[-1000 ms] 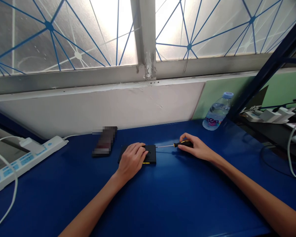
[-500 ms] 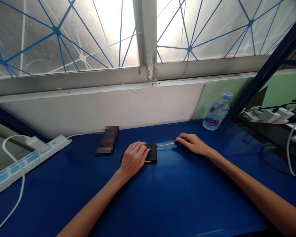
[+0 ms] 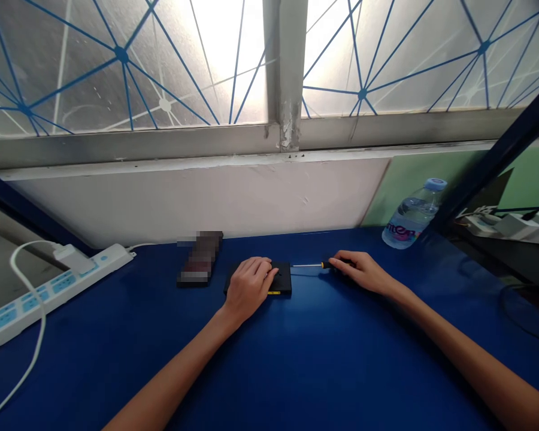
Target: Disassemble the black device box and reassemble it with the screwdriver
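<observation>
My left hand [image 3: 248, 286] lies over a flat black case [image 3: 282, 280] on the blue table, its fingers curled across the top and holding it down. A small yellow mark shows on the case's near edge; the hand hides its left half. My right hand [image 3: 362, 270] is closed round a screwdriver [image 3: 327, 264] with a black and yellow handle. The thin metal shaft lies almost level, pointing left, and its tip is at the right side of the case. Whether the tip touches or enters it I cannot tell. A dark, partly blurred-out box [image 3: 201, 257] lies left of my left hand.
A white power strip [image 3: 56, 296] with a plug and white cable is at the left. A water bottle [image 3: 408, 218] stands at the back right by a blue frame bar [image 3: 489, 161]. White adapters [image 3: 518, 224] and a dark cable lie farther right. Wall and window are behind the table [image 3: 296, 371].
The camera view has turned slightly, so things appear farther right. The screwdriver shaft looks a little more level. Both hands keep their holds, and the case stays in place.
</observation>
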### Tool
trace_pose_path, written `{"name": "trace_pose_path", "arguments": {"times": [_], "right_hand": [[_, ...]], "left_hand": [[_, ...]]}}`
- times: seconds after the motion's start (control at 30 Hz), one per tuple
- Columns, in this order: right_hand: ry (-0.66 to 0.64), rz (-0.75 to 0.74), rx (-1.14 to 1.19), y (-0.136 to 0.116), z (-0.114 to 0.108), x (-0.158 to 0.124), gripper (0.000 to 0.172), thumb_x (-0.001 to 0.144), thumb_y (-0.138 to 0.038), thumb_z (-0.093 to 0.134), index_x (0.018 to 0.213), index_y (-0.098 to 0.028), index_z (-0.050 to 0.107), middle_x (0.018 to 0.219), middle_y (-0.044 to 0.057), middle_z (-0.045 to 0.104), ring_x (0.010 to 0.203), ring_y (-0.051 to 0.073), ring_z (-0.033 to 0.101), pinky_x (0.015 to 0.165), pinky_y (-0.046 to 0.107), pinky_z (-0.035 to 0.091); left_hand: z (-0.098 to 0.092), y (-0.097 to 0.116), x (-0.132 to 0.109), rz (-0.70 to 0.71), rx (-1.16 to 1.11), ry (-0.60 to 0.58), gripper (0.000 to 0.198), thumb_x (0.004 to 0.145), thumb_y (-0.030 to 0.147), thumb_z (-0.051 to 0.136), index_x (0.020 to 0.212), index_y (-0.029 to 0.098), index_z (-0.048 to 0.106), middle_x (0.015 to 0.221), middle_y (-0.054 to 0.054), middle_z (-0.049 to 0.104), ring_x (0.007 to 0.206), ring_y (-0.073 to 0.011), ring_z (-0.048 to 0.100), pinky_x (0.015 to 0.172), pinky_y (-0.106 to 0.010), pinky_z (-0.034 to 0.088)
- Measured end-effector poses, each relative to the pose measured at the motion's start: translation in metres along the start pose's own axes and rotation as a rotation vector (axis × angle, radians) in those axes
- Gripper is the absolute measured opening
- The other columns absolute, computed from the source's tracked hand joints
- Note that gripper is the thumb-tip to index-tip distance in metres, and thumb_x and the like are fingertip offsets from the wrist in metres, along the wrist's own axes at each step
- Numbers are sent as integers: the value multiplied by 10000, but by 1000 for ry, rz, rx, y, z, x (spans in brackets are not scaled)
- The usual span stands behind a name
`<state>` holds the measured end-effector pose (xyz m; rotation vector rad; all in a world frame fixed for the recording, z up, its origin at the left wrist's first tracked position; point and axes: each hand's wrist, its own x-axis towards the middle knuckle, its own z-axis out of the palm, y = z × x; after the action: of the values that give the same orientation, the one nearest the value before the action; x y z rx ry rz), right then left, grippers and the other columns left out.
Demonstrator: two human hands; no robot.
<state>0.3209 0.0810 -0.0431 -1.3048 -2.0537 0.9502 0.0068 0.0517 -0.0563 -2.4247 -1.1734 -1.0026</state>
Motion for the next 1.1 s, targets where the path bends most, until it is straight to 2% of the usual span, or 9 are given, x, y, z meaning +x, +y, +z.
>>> {"name": "trace_pose_path", "arguments": {"times": [0.1,0.2,0.27,0.47,0.53,0.67,0.83,0.93,1.1], "right_hand": [[45,-28,-99,-4,3,-3,405,971,-549,427,831,-201,582,664,-10,522,570,122,430,547,266,308],[24,28,-11,-4,3,-3,331,920,-549,531,958,-220,551,770,-6,588,623,128,458,579,257,347],[-8,48,76,-3,1,-3,342,862,-521,629,992,-226,513,804,-11,593,665,131,478,600,248,371],[-60,114,266,2,4,-3,359,827,-495,678,955,-216,491,682,-57,474,523,86,390,479,226,302],[-28,95,240,0,6,-4,336,851,-506,652,938,-211,518,700,-41,499,530,90,402,488,235,312],[94,43,36,-7,11,-4,334,924,-531,543,932,-204,614,748,13,576,604,132,465,541,265,330],[75,63,15,-10,12,-5,333,964,-537,459,1008,-225,567,733,0,570,561,131,452,527,268,314],[49,87,62,-3,11,-5,324,935,-524,522,1093,-244,491,767,-16,570,560,124,446,542,259,335],[56,46,100,10,10,-2,310,910,-480,568,1092,-249,470,835,-7,583,618,125,464,574,251,366]], "left_hand": [[-2,0,-2,3,-8,-4,128,981,213,518,874,179,578,960,-88,718,964,-232,685,824,-368,557],[-3,1,-2,9,-6,-2,124,977,207,522,870,180,580,949,-87,718,954,-235,689,822,-373,558],[-5,2,-2,11,-6,-1,120,973,203,528,867,177,579,950,-89,717,948,-235,691,821,-374,560],[-10,4,-2,-2,-10,-10,119,972,194,532,866,170,579,980,-90,718,989,-234,682,870,-389,563],[-12,4,-3,3,-12,-23,104,969,188,539,879,165,586,1006,-96,716,1006,-239,676,880,-398,563],[-14,4,-4,0,-13,-35,108,976,168,515,925,157,609,1042,-102,712,1035,-241,665,906,-412,558],[-14,5,-3,8,1,-42,153,982,163,488,928,166,631,1056,-94,715,1041,-238,667,910,-412,563],[-14,6,-2,14,13,-37,165,984,163,482,918,167,633,1062,-95,717,1041,-241,669,903,-413,566],[-14,6,-1,44,39,-36,153,986,169,485,938,158,630,1051,-95,718,1028,-244,667,888,-410,564]]}}
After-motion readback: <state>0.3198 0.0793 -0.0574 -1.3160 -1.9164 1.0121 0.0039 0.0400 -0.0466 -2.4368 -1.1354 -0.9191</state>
